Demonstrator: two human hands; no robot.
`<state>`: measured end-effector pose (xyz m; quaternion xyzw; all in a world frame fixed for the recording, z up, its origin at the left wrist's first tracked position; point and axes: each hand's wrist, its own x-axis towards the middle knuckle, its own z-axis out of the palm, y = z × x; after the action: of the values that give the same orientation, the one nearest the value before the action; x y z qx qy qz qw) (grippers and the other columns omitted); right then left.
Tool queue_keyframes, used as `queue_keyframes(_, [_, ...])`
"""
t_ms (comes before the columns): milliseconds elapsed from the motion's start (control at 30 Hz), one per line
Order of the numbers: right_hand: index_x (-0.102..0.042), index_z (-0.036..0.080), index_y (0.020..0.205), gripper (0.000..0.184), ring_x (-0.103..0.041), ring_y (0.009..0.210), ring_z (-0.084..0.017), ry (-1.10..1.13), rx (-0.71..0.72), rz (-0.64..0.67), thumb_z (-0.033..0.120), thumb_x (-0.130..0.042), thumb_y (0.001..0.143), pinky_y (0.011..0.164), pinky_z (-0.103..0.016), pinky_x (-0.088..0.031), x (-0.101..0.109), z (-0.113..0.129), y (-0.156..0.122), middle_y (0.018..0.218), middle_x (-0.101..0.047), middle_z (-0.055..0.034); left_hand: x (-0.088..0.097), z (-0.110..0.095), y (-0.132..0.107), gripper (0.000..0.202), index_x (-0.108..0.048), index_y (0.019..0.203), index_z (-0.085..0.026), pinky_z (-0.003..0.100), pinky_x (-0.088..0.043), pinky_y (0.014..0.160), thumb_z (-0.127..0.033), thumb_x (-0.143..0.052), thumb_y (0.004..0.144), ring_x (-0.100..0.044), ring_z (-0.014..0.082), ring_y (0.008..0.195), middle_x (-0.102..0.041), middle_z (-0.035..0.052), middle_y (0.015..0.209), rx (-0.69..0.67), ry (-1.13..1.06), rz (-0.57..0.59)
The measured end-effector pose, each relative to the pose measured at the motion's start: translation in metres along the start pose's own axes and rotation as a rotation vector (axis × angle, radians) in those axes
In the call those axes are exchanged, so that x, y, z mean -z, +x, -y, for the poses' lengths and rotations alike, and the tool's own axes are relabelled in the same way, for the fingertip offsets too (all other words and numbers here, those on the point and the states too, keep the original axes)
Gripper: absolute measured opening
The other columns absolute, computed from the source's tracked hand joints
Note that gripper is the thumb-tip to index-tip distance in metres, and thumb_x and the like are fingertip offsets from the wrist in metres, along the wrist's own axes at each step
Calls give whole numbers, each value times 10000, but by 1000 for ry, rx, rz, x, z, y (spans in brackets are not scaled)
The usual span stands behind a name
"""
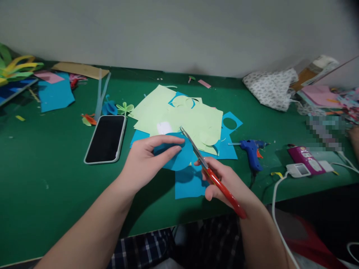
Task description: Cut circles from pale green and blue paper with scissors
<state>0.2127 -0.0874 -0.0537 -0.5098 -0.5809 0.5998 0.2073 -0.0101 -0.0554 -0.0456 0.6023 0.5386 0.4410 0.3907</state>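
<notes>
My left hand (154, 157) pinches a rounded piece of blue paper (179, 160) between thumb and fingers. In my right hand (217, 179) is a pair of scissors (221, 188) with red handles, its blades pointing up and left past the blue paper's right edge. Whether the blades touch the paper I cannot tell. Under and behind my hands lies a pile of pale green paper sheets (193, 119). Blue paper sheets stick out below it, one of them a scrap with a round hole (235, 115). A flat blue sheet (189, 186) lies below my hands.
On the green table (42, 179), a phone (106, 140) and small paper flowers (110, 107) lie left of the pile. Rightward are a blue glue gun (252, 151), a purple device (304, 158) with white cables and a patterned cloth (270, 87). Part of another person's hand (355, 138) shows at the right edge.
</notes>
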Motion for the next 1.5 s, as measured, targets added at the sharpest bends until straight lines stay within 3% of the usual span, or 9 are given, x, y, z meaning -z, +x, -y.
queue_keyframes(333, [-505, 266, 1292, 1048, -421, 751, -159, 5, -31, -53, 794, -756, 421, 663, -285, -386, 3, 4, -1, 1031, -524, -38, 0, 1, -2, 106, -792, 888, -300, 262, -599, 810, -299, -708, 823, -729, 181, 875, -786, -20, 928, -41, 63, 21])
queue_keyframes(567, [-526, 246, 1256, 1036, -385, 678, -140, 16, -59, -20, 811, -732, 411, 614, -277, -357, 2, 5, -1, 890, -521, -4, -1, 3, -1, 119, -790, 900, -306, 224, -585, 810, -279, -695, 834, -726, 156, 874, -787, -34, 937, -67, 61, 51])
queue_keyframes(1033, [-561, 253, 1227, 897, -393, 633, -140, -9, -7, -7, 774, -731, 517, 581, -269, -355, 3, 1, -1, 754, -513, 23, 0, 2, -2, 128, -797, 899, -293, 277, -604, 798, -313, -693, 827, -730, 203, 893, -788, -4, 938, -60, 75, 60])
queue_keyframes(1233, [-579, 245, 1213, 928, -375, 621, -137, -42, -16, -8, 808, -698, 485, 571, -265, -335, 4, 3, -1, 703, -489, 40, 1, 2, -2, 120, -794, 895, -317, 231, -588, 783, -279, -703, 826, -729, 170, 881, -787, -32, 930, -81, 55, 74])
queue_keyframes(1400, [-621, 232, 1135, 762, -377, 596, -120, -54, -19, -11, 704, -787, 560, 562, -256, -330, 10, 2, -2, 654, -483, 56, 2, 2, -1, 124, -792, 904, -318, 234, -588, 744, -288, -694, 835, -728, 175, 865, -785, -30, 929, -69, 60, 108])
queue_keyframes(1500, [-618, 216, 1077, 648, -400, 571, -112, 17, 10, -119, 609, -831, 607, 540, -254, -344, 7, 5, -1, 649, -487, 59, 0, 2, -1, 130, -788, 919, -305, 254, -583, 802, -290, -686, 839, -724, 185, 906, -784, -21, 963, -55, 68, 100])
